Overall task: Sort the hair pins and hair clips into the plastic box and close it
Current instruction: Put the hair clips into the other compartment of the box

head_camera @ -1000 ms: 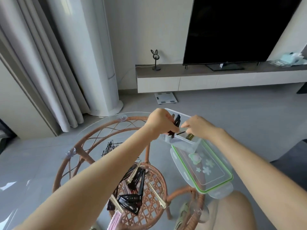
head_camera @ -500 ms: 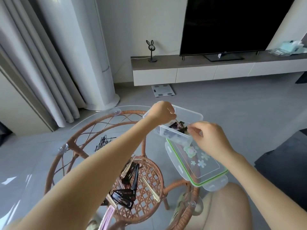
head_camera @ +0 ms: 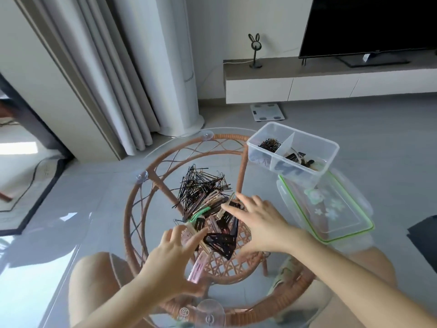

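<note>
Left hand (head_camera: 175, 254) and right hand (head_camera: 257, 223), fingers spread, over the hair clips (head_camera: 220, 240), perhaps touching them, hair pins (head_camera: 198, 188) just beyond, open plastic box (head_camera: 295, 176) farther past the right hand

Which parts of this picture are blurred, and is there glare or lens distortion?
Head view: the left hand and right hand are smeared by motion near the dark hair clips. Head view: the clear plastic divided box looks sharp. Head view: the round glass tabletop carries pale reflections at lower left. Head view: the grey curtains lean, from wide-angle distortion.
</note>
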The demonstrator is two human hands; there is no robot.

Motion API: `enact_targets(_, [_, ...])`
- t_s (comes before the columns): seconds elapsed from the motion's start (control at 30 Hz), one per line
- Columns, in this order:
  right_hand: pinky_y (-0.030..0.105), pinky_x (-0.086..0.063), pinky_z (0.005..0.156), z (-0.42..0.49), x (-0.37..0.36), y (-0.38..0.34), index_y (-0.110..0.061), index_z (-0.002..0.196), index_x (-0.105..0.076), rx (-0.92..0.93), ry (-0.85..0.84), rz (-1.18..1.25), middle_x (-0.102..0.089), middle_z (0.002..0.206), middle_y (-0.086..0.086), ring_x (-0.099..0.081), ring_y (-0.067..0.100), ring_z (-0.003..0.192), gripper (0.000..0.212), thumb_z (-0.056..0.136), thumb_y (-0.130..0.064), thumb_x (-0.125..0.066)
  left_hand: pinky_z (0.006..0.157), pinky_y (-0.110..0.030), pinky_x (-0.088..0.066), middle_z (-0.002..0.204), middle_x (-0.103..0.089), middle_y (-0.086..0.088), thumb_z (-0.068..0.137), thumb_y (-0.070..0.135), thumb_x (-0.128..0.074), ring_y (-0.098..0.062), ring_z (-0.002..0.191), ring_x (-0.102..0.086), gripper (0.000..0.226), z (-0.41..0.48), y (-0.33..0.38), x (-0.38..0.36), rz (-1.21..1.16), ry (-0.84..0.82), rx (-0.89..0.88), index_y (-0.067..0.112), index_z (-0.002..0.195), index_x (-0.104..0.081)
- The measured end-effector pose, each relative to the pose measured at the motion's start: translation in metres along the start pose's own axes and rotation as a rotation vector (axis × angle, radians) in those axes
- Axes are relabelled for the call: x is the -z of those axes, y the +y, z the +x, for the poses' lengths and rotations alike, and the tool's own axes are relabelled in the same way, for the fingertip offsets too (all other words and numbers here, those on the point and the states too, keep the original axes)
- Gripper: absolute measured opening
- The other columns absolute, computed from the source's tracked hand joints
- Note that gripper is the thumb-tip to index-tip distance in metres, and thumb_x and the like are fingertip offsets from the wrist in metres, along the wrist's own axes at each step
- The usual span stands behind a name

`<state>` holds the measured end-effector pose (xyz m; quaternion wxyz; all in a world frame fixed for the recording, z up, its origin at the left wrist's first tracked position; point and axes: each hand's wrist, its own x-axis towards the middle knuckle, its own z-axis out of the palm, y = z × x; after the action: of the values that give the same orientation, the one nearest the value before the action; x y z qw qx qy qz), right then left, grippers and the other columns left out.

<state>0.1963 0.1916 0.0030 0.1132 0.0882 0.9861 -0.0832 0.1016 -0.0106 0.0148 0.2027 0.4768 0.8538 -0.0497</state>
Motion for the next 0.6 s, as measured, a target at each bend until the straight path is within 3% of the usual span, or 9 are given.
enact_targets(0.1, [0.043,-0.034,0.105,0.013,0.002,-0.007,-0.037,0.14,-0.026,0.014,0.02,0.066,-0.025,0.146,0.008,-0.028,0.028,0.129,0.096,0.06,-0.06,-0.073,0.116,-0.038,-0.027,0.154,-0.008,0.0,0.059,0.062,-0.071,-0.02,0.14,-0.014,0.116,0.01,-0.006,-0.004,-0.047,0.073,-0.002,0.046,0.144,0.006])
enact_targets(0.2, [0.037,-0.04,0.097,0.014,0.002,-0.011,-0.035,0.133,-0.039,0.016,0.049,0.202,-0.042,0.126,0.004,-0.038,0.024,0.117,0.077,0.066,-0.044,-0.076,0.115,-0.032,-0.028,0.15,-0.021,0.001,0.066,0.053,-0.072,-0.016,0.136,-0.023,0.102,0.019,-0.008,-0.002,-0.103,0.125,-0.048,0.043,0.146,-0.009])
enact_targets(0.4, [0.032,-0.041,0.097,0.007,-0.002,-0.011,-0.018,0.126,-0.053,0.049,0.177,0.181,-0.056,0.114,0.004,-0.051,0.021,0.109,0.04,0.087,-0.017,-0.059,0.097,-0.021,-0.046,0.124,-0.052,0.001,0.09,0.035,-0.055,-0.012,0.108,-0.054,0.046,0.022,-0.011,0.004,-0.104,0.204,-0.079,0.022,0.134,-0.046])
enact_targets(0.6, [0.036,-0.048,0.093,0.007,-0.002,-0.009,-0.002,0.11,-0.056,0.18,0.196,-0.047,-0.061,0.112,0.013,-0.056,0.027,0.105,0.022,0.091,0.0,-0.046,0.085,-0.021,-0.046,0.108,-0.058,-0.003,0.093,0.017,-0.05,-0.01,0.083,-0.043,0.022,0.022,-0.005,0.007,-0.016,0.174,-0.072,0.009,0.113,-0.056])
